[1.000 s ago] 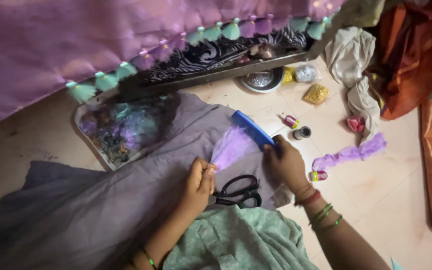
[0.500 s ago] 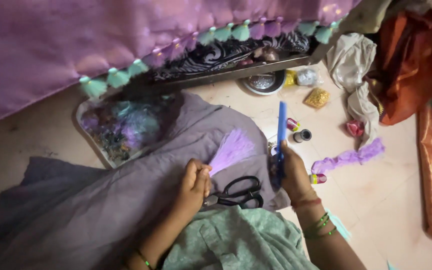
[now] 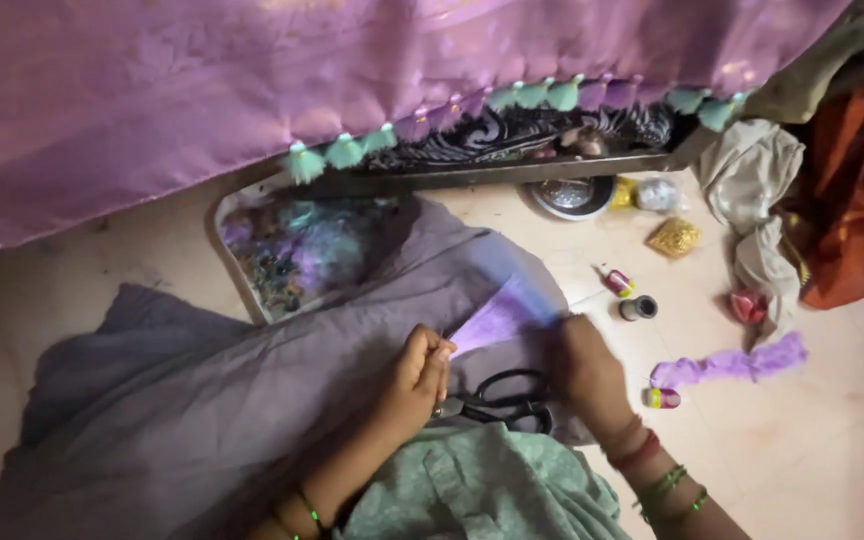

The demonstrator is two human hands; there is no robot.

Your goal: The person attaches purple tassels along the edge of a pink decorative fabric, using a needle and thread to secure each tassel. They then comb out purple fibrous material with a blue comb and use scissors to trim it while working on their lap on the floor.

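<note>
My left hand (image 3: 417, 375) pinches the bound end of a lilac thread tassel (image 3: 502, 318) that fans out over a grey-purple cloth (image 3: 252, 400) on my lap. My right hand (image 3: 587, 370) rests curled on the tassel's spread end. The blue comb it held earlier does not show, and the hand is motion-blurred. Black scissors (image 3: 497, 400) lie on the cloth between my hands, just below the tassel.
A purple saree (image 3: 352, 60) edged with green and purple tassels (image 3: 347, 150) hangs across the top. A tray (image 3: 242, 270) of thread scraps lies on the floor at left. Thread spools (image 3: 638, 307), a purple strip (image 3: 732, 362), a steel bowl (image 3: 567, 195) and heaped cloths (image 3: 857, 220) lie at right.
My right hand has come down from holding the blue comb upright onto the tassel's end, and the comb is out of sight. The view has shifted, so everything sits further right and lower.
</note>
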